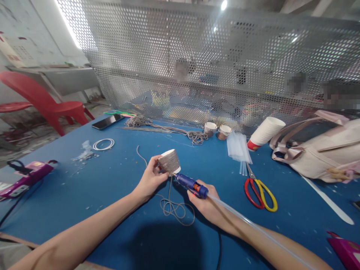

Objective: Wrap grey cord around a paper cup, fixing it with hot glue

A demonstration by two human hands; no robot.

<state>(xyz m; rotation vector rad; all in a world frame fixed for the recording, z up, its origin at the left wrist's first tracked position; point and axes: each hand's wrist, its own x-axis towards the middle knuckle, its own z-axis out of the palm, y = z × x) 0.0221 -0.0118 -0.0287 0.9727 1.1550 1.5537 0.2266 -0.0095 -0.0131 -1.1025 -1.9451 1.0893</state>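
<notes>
Our left hand (151, 179) is grasping a grey-corded paper cup (170, 161). Our right hand (207, 202) is gripping a blue plastic glue gun (185, 181), long axis pointing far-left.

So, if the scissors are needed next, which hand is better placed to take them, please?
Probably the right hand: the scissors lie on its side, nearer to it. However, it holds the glue gun, which would need setting down first. The left hand is farther away and holds the cup.
</notes>
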